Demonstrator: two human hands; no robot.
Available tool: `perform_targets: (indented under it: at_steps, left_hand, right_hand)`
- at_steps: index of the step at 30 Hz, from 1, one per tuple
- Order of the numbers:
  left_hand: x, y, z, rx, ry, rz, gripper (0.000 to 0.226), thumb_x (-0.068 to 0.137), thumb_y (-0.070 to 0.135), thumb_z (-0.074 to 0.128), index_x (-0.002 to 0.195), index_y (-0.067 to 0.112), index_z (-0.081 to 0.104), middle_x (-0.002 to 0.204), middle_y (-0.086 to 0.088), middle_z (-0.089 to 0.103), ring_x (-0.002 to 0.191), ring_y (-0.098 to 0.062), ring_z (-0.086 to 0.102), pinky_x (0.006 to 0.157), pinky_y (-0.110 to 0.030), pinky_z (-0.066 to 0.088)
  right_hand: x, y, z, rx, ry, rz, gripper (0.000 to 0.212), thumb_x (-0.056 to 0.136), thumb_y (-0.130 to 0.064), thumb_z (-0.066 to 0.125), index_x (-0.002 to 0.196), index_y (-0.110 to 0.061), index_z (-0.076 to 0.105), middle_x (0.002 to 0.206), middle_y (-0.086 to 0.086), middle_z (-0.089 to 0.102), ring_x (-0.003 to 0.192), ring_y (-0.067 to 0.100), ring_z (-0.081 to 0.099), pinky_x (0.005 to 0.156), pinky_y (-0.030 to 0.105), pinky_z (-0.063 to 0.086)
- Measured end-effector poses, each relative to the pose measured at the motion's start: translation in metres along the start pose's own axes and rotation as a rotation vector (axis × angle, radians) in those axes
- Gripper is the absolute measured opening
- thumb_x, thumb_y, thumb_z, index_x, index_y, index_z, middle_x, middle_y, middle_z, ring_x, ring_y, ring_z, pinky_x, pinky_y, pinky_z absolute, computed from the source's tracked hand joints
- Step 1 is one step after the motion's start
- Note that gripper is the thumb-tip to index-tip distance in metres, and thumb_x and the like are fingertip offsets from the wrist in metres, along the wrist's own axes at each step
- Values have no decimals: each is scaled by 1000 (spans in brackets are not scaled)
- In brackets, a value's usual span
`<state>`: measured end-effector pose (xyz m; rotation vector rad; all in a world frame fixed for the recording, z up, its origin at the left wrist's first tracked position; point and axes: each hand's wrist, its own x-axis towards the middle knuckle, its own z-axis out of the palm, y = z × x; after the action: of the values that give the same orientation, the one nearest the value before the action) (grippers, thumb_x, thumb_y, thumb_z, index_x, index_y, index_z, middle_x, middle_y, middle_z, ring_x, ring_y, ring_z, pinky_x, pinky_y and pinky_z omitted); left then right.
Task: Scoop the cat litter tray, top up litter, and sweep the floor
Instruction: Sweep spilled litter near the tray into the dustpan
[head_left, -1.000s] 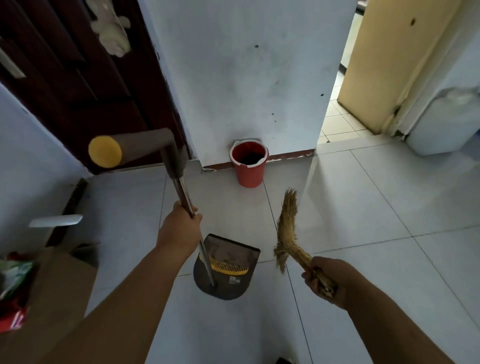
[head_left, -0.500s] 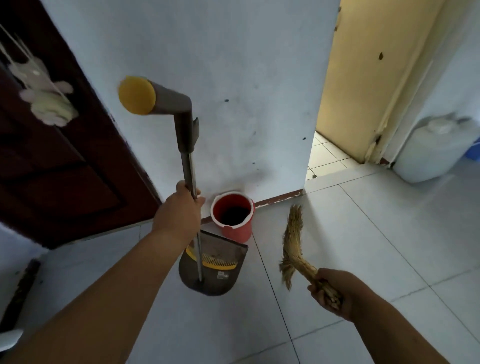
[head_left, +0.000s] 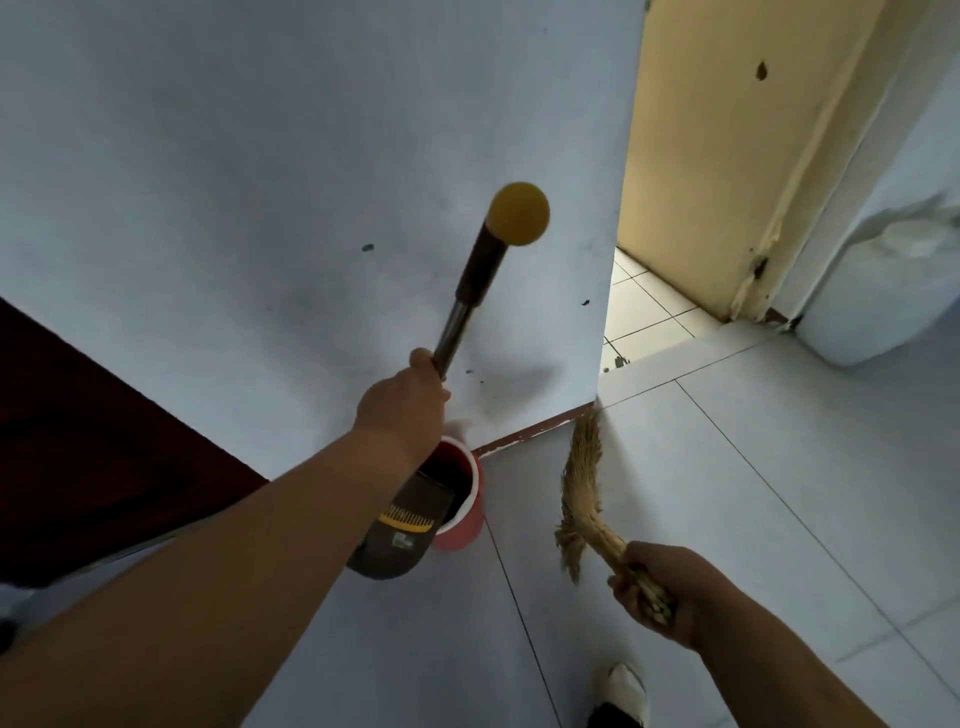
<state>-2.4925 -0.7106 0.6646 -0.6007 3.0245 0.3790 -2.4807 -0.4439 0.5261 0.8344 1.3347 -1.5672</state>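
A dark red door (head_left: 78, 441) is on the left. The left hand (head_left: 402, 410) wraps its fingers tight round the metal pole of the dustpan (head_left: 400, 540). The pan is tipped, with its front edge over the red bucket (head_left: 465, 525) by the white wall. The right hand (head_left: 660, 592) squeezes the short handle of the straw broom (head_left: 584, 499), and its bristles point toward the wall corner. A big white jug (head_left: 878, 301) stands far right.
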Motion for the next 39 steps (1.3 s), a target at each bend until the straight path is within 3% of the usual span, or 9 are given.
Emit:
perform_targets:
  at_steps: [5, 9, 15, 23, 30, 39]
  left_hand:
    - [85, 36, 32, 129, -129, 7, 28, 102, 24, 41, 124, 7, 43, 108, -14, 65, 92, -31, 66, 80, -43, 54]
    - [140, 58, 47, 227, -210, 43, 23, 101, 17, 42, 121, 5, 42, 111, -17, 64, 94, -34, 65, 78, -41, 52]
    - [203, 79, 53, 329, -312, 105, 26, 100, 13, 45, 123, 1, 43, 116, -19, 61, 99, -35, 64, 74, -38, 45]
    - [242, 88, 57, 338, -413, 143, 27, 99, 10, 43, 125, 2, 43, 119, -16, 61, 101, -33, 64, 83, -41, 52]
    - [254, 77, 44, 315, -378, 107, 27, 99, 13, 45, 124, 3, 46, 118, -15, 61, 100, -31, 63, 82, -39, 51]
    - [243, 63, 0, 258, -191, 4, 28, 99, 16, 45, 122, -1, 46, 114, -18, 61, 97, -33, 63, 72, -33, 43]
  right_hand:
    - [42, -72, -8, -72, -8, 10, 23, 90, 1, 50, 110, 12, 52, 72, 20, 57, 41, 21, 53, 38, 23, 46]
    - [72, -105, -9, -81, 5, 32, 24, 91, -1, 51, 112, 11, 52, 78, 21, 57, 45, 22, 55, 40, 24, 47]
    - [97, -135, -10, -66, 13, 97, 27, 92, -1, 52, 115, 11, 51, 79, 22, 56, 41, 21, 55, 39, 23, 47]
    - [113, -156, -3, -73, 34, 131, 23, 91, 0, 51, 112, 11, 53, 72, 19, 55, 40, 21, 52, 39, 22, 46]
    - [121, -170, 5, -91, 27, 143, 25, 91, 1, 51, 113, 12, 52, 72, 20, 56, 40, 21, 52, 38, 23, 46]
    - [118, -178, 24, -144, -2, 158, 18, 93, 1, 50, 108, 11, 53, 71, 20, 53, 43, 22, 50, 37, 22, 46]
